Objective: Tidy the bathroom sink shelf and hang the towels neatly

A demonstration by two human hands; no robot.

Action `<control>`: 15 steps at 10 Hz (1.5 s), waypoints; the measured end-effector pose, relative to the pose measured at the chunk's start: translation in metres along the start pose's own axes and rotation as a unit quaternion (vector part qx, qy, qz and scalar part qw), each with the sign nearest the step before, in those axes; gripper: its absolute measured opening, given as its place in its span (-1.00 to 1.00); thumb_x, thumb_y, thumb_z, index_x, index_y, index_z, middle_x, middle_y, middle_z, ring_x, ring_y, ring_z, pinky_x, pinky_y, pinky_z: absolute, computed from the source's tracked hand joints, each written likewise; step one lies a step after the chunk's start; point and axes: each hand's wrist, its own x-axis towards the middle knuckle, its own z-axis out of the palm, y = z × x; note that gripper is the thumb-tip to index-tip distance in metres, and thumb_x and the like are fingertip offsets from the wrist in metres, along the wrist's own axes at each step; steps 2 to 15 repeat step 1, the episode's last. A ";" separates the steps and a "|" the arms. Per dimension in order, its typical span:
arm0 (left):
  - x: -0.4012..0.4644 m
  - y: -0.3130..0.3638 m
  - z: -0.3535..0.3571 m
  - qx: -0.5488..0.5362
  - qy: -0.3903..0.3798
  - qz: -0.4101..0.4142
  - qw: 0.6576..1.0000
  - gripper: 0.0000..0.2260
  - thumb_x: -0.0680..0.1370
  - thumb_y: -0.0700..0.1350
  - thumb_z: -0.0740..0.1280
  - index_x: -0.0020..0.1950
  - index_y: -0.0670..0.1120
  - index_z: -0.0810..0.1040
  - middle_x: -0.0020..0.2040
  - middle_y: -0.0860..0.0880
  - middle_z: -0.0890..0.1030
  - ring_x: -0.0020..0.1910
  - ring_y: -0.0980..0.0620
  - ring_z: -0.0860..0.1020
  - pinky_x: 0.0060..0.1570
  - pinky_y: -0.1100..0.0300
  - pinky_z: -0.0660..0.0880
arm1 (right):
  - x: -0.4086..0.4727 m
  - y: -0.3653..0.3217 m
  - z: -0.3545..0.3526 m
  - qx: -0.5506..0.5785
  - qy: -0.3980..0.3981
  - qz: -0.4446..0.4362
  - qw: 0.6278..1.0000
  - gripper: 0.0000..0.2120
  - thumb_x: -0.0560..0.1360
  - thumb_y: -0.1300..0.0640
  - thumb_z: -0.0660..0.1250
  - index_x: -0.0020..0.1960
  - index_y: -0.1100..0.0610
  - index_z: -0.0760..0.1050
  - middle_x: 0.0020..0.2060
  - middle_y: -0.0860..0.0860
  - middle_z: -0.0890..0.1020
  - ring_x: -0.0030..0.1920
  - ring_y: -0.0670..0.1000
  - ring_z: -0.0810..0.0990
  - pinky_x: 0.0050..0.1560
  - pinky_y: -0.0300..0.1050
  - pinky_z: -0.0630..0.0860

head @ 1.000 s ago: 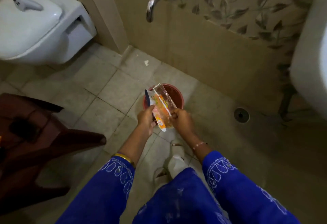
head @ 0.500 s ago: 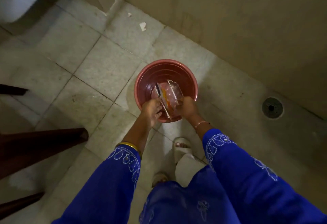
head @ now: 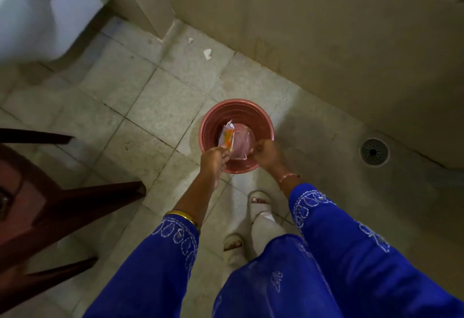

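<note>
Over the red bucket [head: 213, 126] at twelve o'clock, my left hand [head: 213, 158] pinches a light, crinkly orange wrapper [head: 227, 136] by its edge, my right hand [head: 267, 154] clenching slippery clear plastic [head: 241, 141].

Bucket [head: 236, 114] on floor [head: 140, 106] before wall [head: 313, 28]; wrapper [head: 226, 137] inside it. Drain [head: 374, 152] right, toilet [head: 37, 13] far left.

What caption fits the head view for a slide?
Both hands, left and right, lower an orange wrapper and clear plastic packaging into a red bucket.
</note>
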 end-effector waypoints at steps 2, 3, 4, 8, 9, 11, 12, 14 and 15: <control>-0.041 0.018 0.006 0.042 0.008 0.030 0.999 -0.71 0.59 -0.19 0.14 0.28 -0.22 0.45 -0.09 -0.02 0.55 -0.22 0.16 0.48 -0.24 0.33 0.39 | -0.029 -0.011 -0.031 0.014 0.020 0.004 1.000 -0.82 0.45 0.28 0.27 -0.01 0.32 0.58 -0.01 0.30 0.64 0.04 0.26 0.58 -0.06 -0.10 0.44; -0.041 0.018 0.006 0.042 0.008 0.030 0.999 -0.71 0.59 -0.19 0.14 0.28 -0.22 0.45 -0.09 -0.02 0.55 -0.22 0.16 0.48 -0.24 0.33 0.39 | -0.029 -0.011 -0.031 0.014 0.020 0.004 1.000 -0.82 0.45 0.28 0.27 -0.01 0.32 0.58 -0.01 0.30 0.64 0.04 0.26 0.58 -0.06 -0.10 0.44; -0.041 0.018 0.006 0.042 0.008 0.030 0.999 -0.71 0.59 -0.19 0.14 0.28 -0.22 0.45 -0.09 -0.02 0.55 -0.22 0.16 0.48 -0.24 0.33 0.39 | -0.029 -0.011 -0.031 0.014 0.020 0.004 1.000 -0.82 0.45 0.28 0.27 -0.01 0.32 0.58 -0.01 0.30 0.64 0.04 0.26 0.58 -0.06 -0.10 0.44; -0.041 0.018 0.006 0.042 0.008 0.030 0.999 -0.71 0.59 -0.19 0.14 0.28 -0.22 0.45 -0.09 -0.02 0.55 -0.22 0.16 0.48 -0.24 0.33 0.39 | -0.029 -0.011 -0.031 0.014 0.020 0.004 1.000 -0.82 0.45 0.28 0.27 -0.01 0.32 0.58 -0.01 0.30 0.64 0.04 0.26 0.58 -0.06 -0.10 0.44; -0.041 0.018 0.006 0.042 0.008 0.030 0.999 -0.71 0.59 -0.19 0.14 0.28 -0.22 0.45 -0.09 -0.02 0.55 -0.22 0.16 0.48 -0.24 0.33 0.39 | -0.029 -0.011 -0.031 0.014 0.020 0.004 1.000 -0.82 0.45 0.28 0.27 -0.01 0.32 0.58 -0.01 0.30 0.64 0.04 0.26 0.58 -0.06 -0.10 0.44; -0.041 0.018 0.006 0.042 0.008 0.030 0.999 -0.71 0.59 -0.19 0.14 0.28 -0.22 0.45 -0.09 -0.02 0.55 -0.22 0.16 0.48 -0.24 0.33 0.39 | -0.029 -0.011 -0.031 0.014 0.020 0.004 1.000 -0.82 0.45 0.28 0.27 -0.01 0.32 0.58 -0.01 0.30 0.64 0.04 0.26 0.58 -0.06 -0.10 0.44; -0.041 0.018 0.006 0.042 0.008 0.030 0.999 -0.71 0.59 -0.19 0.14 0.28 -0.22 0.45 -0.09 -0.02 0.55 -0.22 0.16 0.48 -0.24 0.33 0.39 | -0.029 -0.011 -0.031 0.014 0.020 0.004 1.000 -0.82 0.45 0.28 0.27 -0.01 0.32 0.58 -0.01 0.30 0.64 0.04 0.26 0.58 -0.06 -0.10 0.44; -0.041 0.018 0.006 0.042 0.008 0.030 0.999 -0.71 0.59 -0.19 0.14 0.28 -0.22 0.45 -0.09 -0.02 0.55 -0.22 0.16 0.48 -0.24 0.33 0.39 | -0.029 -0.011 -0.031 0.014 0.020 0.004 1.000 -0.82 0.45 0.28 0.27 -0.01 0.32 0.58 -0.01 0.30 0.64 0.04 0.26 0.58 -0.06 -0.10 0.44; -0.041 0.018 0.006 0.042 0.008 0.030 0.999 -0.71 0.59 -0.19 0.14 0.28 -0.22 0.45 -0.09 -0.02 0.55 -0.22 0.16 0.48 -0.24 0.33 0.39 | -0.029 -0.011 -0.031 0.014 0.020 0.004 1.000 -0.82 0.45 0.28 0.27 -0.01 0.32 0.58 -0.01 0.30 0.64 0.04 0.26 0.58 -0.06 -0.10 0.44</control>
